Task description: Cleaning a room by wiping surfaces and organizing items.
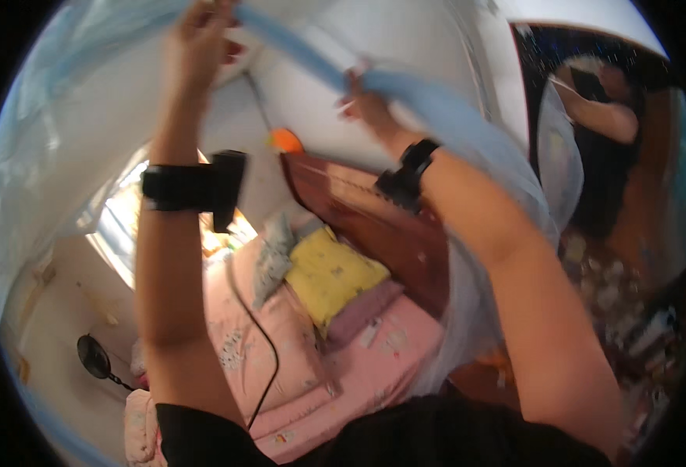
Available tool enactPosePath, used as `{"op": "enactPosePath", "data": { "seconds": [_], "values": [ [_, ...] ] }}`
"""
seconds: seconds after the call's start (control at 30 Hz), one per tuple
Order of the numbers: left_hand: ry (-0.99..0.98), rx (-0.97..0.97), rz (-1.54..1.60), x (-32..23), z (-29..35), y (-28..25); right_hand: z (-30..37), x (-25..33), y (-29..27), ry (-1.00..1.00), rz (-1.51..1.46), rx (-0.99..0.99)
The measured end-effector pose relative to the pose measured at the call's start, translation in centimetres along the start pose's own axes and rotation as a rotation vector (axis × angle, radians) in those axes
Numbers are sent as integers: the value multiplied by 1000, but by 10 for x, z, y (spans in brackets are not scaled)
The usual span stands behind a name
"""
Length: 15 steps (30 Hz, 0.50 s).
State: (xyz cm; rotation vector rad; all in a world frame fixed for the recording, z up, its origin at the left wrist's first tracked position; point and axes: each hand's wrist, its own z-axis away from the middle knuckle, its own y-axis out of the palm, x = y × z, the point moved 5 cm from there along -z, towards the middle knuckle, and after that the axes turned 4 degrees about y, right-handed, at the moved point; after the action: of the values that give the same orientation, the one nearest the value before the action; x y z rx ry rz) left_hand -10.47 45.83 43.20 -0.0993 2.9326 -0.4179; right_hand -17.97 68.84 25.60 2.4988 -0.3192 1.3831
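Both my arms are raised overhead. My left hand grips the blue band that edges a sheer white mosquito net, near the top of the view. My right hand holds the same blue band further right, where it runs down over my right forearm. The net drapes to the left and hangs down on the right past my elbow. Each wrist wears a black strap with a small black device.
Below is a bed with a pink sheet, a yellow pillow and a dark wooden headboard. A black cable crosses the bed. A black fan stands lower left. A mirror at right reflects a person.
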Motion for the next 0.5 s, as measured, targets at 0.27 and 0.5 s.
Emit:
{"op": "enactPosePath", "data": {
  "seconds": [0.27, 0.5],
  "values": [
    [-148, 79, -192, 89, 145, -75, 356, -159, 3, -119, 609, 679],
    [-832, 254, 48, 94, 442, -96, 545, -243, -200, 622, 1245, 159]
  ]
}}
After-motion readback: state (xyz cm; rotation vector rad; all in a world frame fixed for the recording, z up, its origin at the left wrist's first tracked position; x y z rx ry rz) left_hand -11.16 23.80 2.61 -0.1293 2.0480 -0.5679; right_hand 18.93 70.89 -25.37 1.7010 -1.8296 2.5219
